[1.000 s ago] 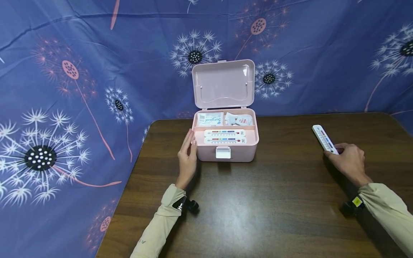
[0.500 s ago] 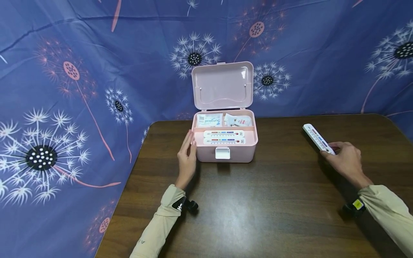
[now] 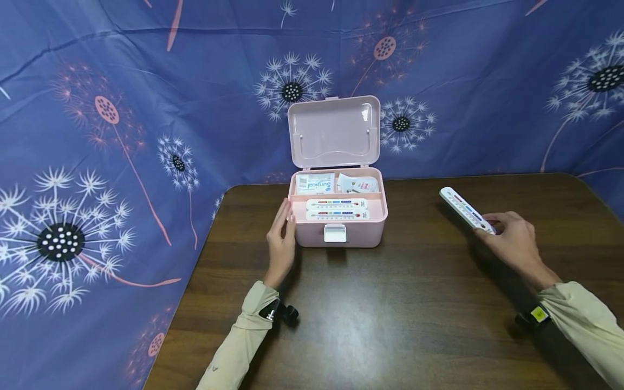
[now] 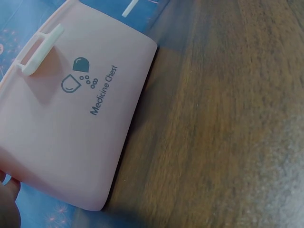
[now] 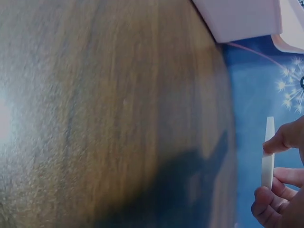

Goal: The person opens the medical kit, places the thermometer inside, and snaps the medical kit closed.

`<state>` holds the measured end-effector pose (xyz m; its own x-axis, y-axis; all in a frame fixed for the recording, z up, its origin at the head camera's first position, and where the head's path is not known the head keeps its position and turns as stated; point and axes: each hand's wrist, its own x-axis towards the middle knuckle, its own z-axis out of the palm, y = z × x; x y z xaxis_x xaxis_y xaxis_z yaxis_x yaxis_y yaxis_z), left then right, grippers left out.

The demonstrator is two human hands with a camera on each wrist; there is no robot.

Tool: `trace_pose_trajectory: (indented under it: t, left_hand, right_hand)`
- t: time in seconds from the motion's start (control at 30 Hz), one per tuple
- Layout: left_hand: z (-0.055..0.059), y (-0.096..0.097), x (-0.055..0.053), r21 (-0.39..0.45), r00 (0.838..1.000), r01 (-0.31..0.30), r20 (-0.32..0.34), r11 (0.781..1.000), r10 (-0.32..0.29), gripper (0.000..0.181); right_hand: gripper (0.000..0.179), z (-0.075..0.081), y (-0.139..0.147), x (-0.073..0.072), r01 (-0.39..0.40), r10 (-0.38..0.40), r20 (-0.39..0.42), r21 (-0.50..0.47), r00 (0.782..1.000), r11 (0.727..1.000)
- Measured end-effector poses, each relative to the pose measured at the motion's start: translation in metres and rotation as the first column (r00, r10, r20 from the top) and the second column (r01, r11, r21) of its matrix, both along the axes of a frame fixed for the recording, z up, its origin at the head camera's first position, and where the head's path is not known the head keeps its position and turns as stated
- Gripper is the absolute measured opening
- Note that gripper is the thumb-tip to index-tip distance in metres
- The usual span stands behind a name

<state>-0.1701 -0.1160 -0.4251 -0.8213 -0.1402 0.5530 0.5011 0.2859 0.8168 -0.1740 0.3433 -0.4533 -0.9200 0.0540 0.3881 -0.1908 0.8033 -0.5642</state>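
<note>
A pink medicine chest (image 3: 363,236) stands on the table with its lid (image 3: 333,132) raised. My left hand (image 3: 281,246) rests against the chest's left side, fingers extended. In the left wrist view, "Medicine Chest" is printed on its front wall (image 4: 61,137), and a bit of that hand (image 4: 8,204) shows at the lower left. Well to the right of the chest, my right hand (image 3: 514,246) pinches the near end of a white strip thermometer (image 3: 465,208) above the table. Edge-on, this thermometer (image 5: 268,164) appears thin in the right wrist view. Two similar thermometers (image 3: 336,204) lie in the chest's front compartment.
Behind the chest's divider sit a packet (image 3: 315,183) marked "Surgical" and another white packet (image 3: 358,184). A white latch (image 3: 335,233) hangs on the front. The brown wooden table (image 3: 390,325) meets a blue dandelion-print cloth (image 3: 219,81) at its back and left edges.
My right hand has carried the thermometer leftward, toward the chest. The left hand stays at the chest's side. The whole head view has shifted slightly.
</note>
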Motion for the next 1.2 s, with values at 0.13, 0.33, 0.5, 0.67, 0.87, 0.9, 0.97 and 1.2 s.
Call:
trace_pose_trajectory:
  t: [0.13,0.33,0.5,0.67,0.87,0.9,0.97,1.2]
  left_hand:
    - [0.0,0.0,0.001,-0.001,1.0,-0.001,-0.004,1.0,0.001,0.036]
    - [-0.001,-0.001,0.001,-0.009,1.0,0.0,-0.009,1.0,0.0,0.037]
    - [-0.002,-0.001,0.0,-0.018,1.0,0.0,-0.01,1.0,-0.001,0.037]
    - [-0.002,-0.001,0.0,-0.021,1.0,-0.011,-0.008,1.0,0.011,0.037]
    - [-0.001,0.001,-0.001,-0.023,1.0,-0.011,-0.01,1.0,0.01,0.037]
    - [-0.001,0.001,-0.001,-0.023,1.0,-0.011,-0.011,1.0,0.01,0.037]
    - [-0.001,0.001,0.0,-0.022,1.0,-0.012,-0.014,1.0,0.012,0.037]
    - [-0.002,0.0,-0.001,-0.019,1.0,-0.023,-0.019,1.0,0.022,0.036]
  right_hand:
    - [0.034,0.006,-0.007,0.001,-0.02,0.02,-0.018,-0.004,1.0,1.0]
    - [0.033,0.015,-0.018,0.0,-0.06,0.061,-0.047,0.002,0.997,0.998]
    - [0.032,0.02,-0.026,-0.001,-0.085,0.084,-0.07,-0.004,0.994,0.996]
    - [0.032,0.025,-0.033,-0.003,-0.099,0.098,-0.08,-0.013,0.992,0.995]
    - [0.03,0.028,-0.037,-0.005,-0.122,0.12,-0.099,-0.016,0.988,0.992]
    - [0.03,0.029,-0.038,-0.006,-0.127,0.125,-0.104,-0.015,0.987,0.992]
    - [0.03,0.03,-0.039,-0.006,-0.139,0.136,-0.111,-0.014,0.984,0.99]
    - [0.031,0.037,-0.046,-0.006,-0.176,0.173,-0.121,-0.022,0.978,0.984]
